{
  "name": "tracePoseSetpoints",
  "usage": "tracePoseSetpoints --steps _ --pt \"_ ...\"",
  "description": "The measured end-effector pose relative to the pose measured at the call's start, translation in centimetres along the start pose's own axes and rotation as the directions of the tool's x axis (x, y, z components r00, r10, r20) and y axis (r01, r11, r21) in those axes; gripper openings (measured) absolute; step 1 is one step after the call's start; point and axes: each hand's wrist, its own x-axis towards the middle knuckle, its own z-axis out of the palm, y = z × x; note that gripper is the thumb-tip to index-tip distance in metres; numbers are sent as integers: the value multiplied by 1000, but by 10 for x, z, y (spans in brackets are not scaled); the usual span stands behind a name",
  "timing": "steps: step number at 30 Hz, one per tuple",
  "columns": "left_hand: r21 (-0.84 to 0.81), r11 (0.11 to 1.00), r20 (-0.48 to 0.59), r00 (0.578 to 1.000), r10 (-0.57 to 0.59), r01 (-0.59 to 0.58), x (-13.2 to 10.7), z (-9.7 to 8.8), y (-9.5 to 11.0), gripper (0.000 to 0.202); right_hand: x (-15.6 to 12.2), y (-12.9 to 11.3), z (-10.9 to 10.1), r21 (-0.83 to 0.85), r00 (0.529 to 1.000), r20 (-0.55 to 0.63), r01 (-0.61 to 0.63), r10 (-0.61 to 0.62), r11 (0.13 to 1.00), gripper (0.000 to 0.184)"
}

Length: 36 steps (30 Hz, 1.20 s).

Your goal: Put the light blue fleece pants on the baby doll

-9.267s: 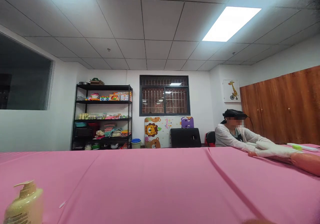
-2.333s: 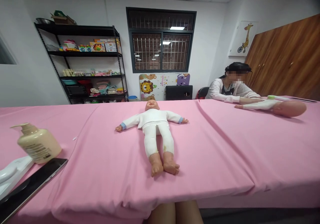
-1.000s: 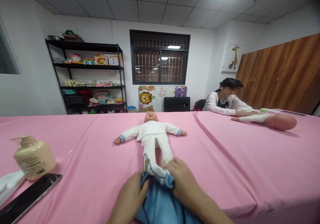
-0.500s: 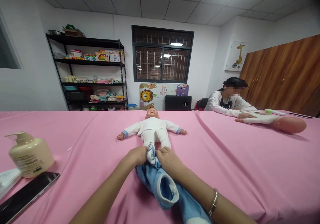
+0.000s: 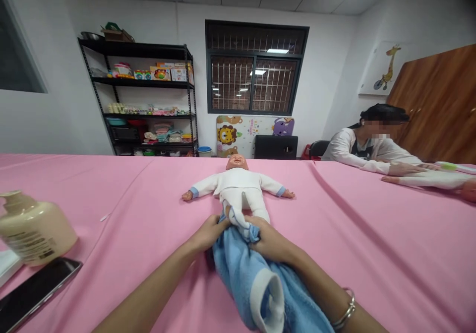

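Observation:
A baby doll [image 5: 238, 181] in a white top and white leggings lies on its back, head away from me and arms spread. At its feet are blue baby pants [image 5: 238, 268], their white-lined, patterned waist opening bunched up around the doll's lower legs. My left hand [image 5: 208, 231] grips the left edge of that opening. My right hand [image 5: 269, 237], a silver bangle on its wrist, is closed on the right edge, beside the doll's leg. One pant leg with a white cuff hangs toward me. The doll's feet are hidden by the cloth and my fingers.
A pink cloth [image 5: 122, 214] covers the table. To the left stand a beige pump bottle [image 5: 40, 229] and a phone [image 5: 40, 286]. Across on the right, a person [image 5: 357, 142] leans over another doll [image 5: 435, 179]. A loaded shelf [image 5: 148, 82] is against the back wall.
My view has tilted down and shifted left. The pants are lifted and spread more between my hands, their cuffed leg hanging nearer to me. My right fingers have curled around the waist edge.

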Motion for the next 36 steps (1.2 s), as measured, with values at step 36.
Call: tracePoseSetpoints --steps 36 --pt "-408 907 -17 992 -122 104 -10 17 13 57 -11 -21 -7 355 993 -47 -85 108 931 24"
